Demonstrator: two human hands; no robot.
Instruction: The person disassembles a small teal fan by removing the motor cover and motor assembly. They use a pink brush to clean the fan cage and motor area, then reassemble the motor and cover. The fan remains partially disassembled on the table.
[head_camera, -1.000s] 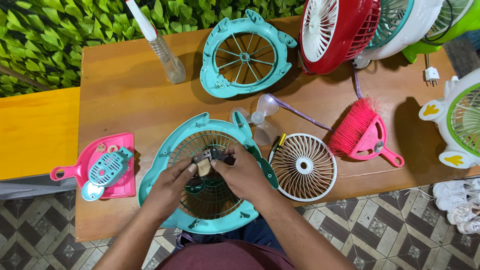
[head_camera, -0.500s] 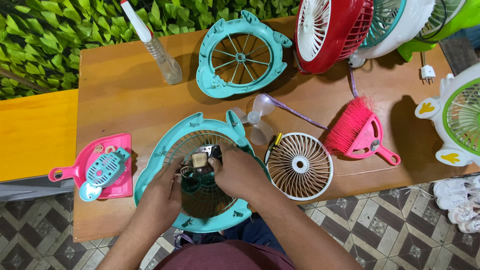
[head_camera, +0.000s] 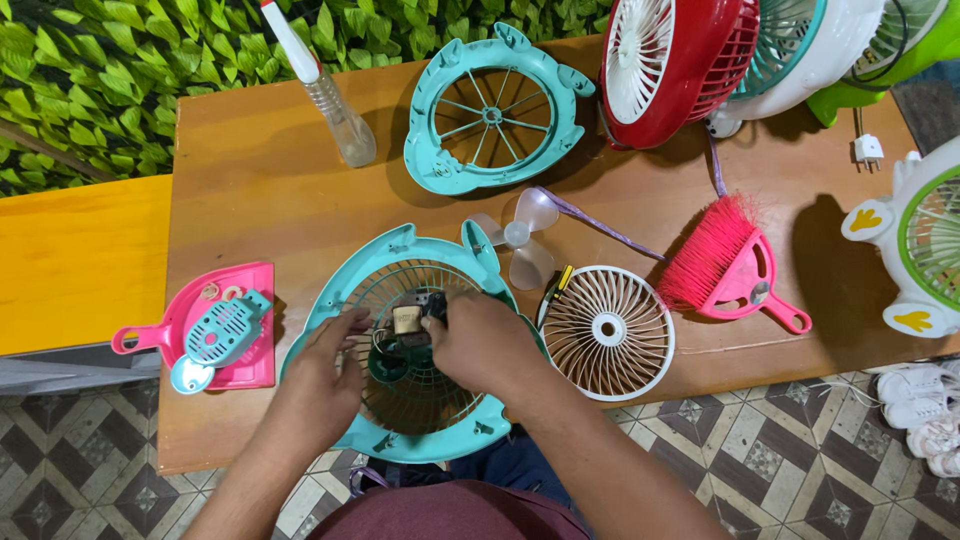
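Both hands work over a teal fan housing (head_camera: 400, 350) that lies flat at the near edge of the wooden worktop (head_camera: 250, 170), its grille facing up. The left hand (head_camera: 325, 375) rests on the left part of the grille, fingers curled down against the ribs. The right hand (head_camera: 480, 345) reaches in from the right with its fingers closed around the small dark motor block (head_camera: 405, 335) at the centre of the housing; a pale square part on the block shows between the two hands.

Just right of the housing lies a round white grille (head_camera: 608, 330), touching or nearly touching its rim. A translucent fan blade (head_camera: 518, 240) sits just behind the housing. Further back lies a second teal frame (head_camera: 495, 110) with thin spokes, and to its left a clear spray bottle (head_camera: 330, 95) on its side. A pink brush (head_camera: 715, 255) rests in its pink dustpan (head_camera: 760, 290) to the right. At the left edge, another pink dustpan (head_camera: 215, 330) holds a small teal cover and loose bits. A red fan (head_camera: 670, 60) stands at the back right.
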